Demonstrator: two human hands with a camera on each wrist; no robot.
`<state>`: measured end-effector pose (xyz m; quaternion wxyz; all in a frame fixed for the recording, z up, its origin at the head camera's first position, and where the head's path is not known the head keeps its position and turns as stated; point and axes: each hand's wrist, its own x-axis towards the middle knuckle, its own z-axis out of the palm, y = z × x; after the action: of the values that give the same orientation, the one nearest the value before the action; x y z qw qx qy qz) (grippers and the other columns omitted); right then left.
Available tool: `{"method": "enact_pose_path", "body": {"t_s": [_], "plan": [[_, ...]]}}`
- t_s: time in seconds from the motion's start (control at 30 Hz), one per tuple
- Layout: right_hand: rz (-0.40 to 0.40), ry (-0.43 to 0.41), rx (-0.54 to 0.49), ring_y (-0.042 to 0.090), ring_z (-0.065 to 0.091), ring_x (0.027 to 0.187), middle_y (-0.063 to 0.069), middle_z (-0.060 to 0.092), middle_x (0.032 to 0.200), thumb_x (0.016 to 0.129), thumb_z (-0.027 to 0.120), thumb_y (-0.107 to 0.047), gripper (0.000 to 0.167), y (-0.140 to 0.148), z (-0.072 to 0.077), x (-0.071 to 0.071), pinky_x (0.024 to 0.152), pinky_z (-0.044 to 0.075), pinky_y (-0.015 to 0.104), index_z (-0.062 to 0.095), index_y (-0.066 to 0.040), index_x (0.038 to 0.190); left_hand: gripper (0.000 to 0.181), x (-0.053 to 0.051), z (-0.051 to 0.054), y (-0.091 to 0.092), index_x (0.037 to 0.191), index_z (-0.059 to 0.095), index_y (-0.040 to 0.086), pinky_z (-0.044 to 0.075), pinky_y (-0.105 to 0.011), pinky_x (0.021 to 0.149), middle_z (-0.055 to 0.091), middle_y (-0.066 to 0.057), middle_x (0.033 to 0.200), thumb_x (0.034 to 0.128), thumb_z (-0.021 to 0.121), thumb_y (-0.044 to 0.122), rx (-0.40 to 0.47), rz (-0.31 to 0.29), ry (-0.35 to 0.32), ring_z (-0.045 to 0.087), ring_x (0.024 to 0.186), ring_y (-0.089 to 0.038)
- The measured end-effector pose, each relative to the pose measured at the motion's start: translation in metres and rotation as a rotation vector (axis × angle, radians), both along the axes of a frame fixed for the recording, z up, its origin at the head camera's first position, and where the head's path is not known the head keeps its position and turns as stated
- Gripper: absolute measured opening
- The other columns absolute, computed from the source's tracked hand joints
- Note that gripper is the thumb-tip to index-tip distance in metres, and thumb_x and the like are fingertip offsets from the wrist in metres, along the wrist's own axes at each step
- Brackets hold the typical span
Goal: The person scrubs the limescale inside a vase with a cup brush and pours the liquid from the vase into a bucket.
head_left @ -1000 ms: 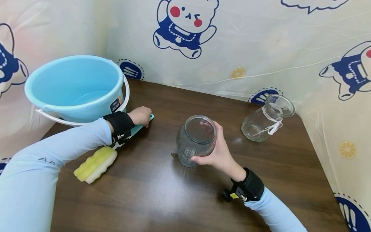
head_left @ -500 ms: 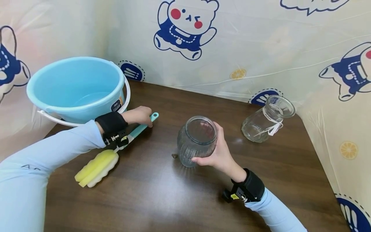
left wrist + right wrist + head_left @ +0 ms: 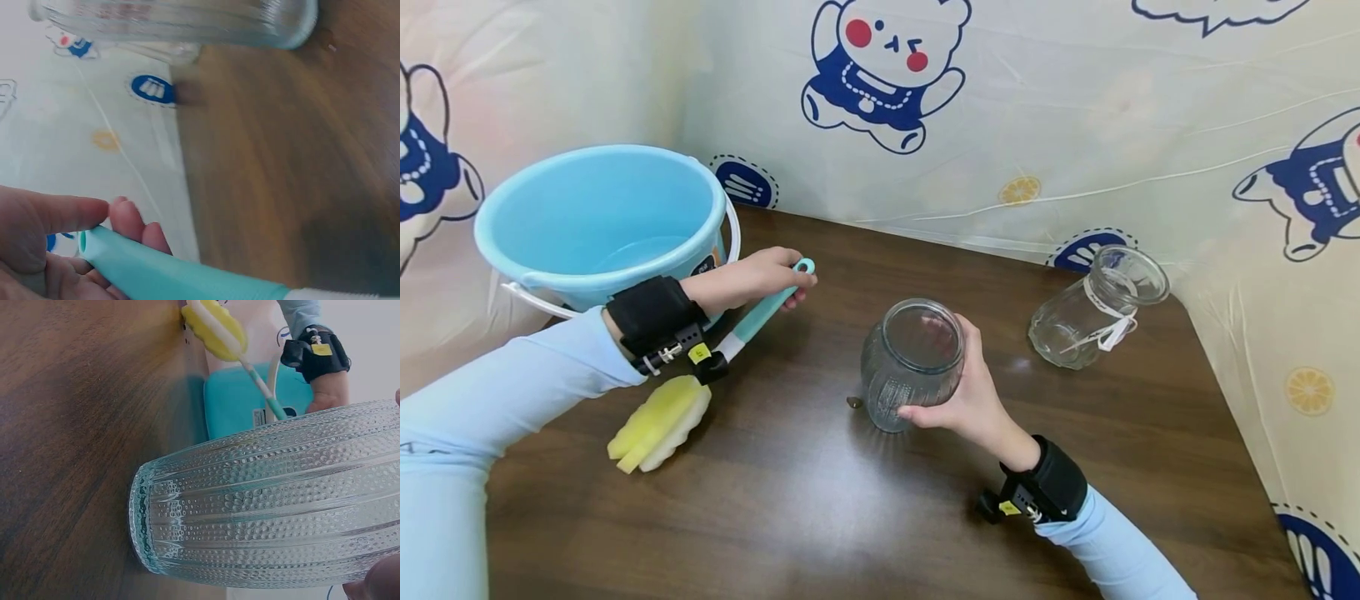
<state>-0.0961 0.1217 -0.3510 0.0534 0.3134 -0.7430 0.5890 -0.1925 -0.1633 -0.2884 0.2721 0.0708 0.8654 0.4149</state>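
My left hand holds a sponge bottle brush by the end of its teal handle. In the left wrist view the thumb lies at the tip of that handle, with fingers behind it. The brush's yellow and white sponge head points toward the lower left. My right hand grips a ribbed clear glass jar around its right side, mouth up. Bumpy texture on the jar fills much of the right wrist view. Whether its base touches the table, I cannot tell.
A light blue bucket with a white handle stands at the back left, behind my left forearm. At the right, a second glass jar with a white bow leans tilted. A small dark spot lies on the brown table.
My left hand has shifted a little up and right, turning the brush handle steeper, and the sponge head has moved slightly right. The right hand and jar have stayed in place.
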Motion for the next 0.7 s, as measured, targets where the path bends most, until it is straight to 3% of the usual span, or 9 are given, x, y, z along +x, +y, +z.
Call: {"method": "enact_pose_path", "body": {"t_s": [0.43,0.7], "plan": [[0.003,-0.001,-0.002,0.033,0.044,0.115,0.019,0.039,0.131,0.059,0.080,-0.045,0.104,-0.005,0.000,0.001,0.097,0.037,0.041,0.020,-0.007,0.135,0.026,0.017,0.040,0.010,0.086,0.047,0.003,0.040,-0.033,0.063,0.052,-0.009,0.071,0.0945,0.048,0.027,0.017,-0.002,0.265,0.053,0.068,-0.027],[0.025,0.000,-0.017,0.035,0.043,0.115,0.022,0.038,0.131,0.060,0.080,-0.043,0.104,-0.006,-0.002,0.002,0.097,0.037,0.043,0.019,-0.006,0.135,0.026,0.034,0.052,0.013,0.085,0.048,0.003,0.039,-0.033,0.064,0.051,-0.010,0.071,0.0945,0.048,0.028,0.087,-0.031,0.343,0.051,0.068,-0.024]]}}
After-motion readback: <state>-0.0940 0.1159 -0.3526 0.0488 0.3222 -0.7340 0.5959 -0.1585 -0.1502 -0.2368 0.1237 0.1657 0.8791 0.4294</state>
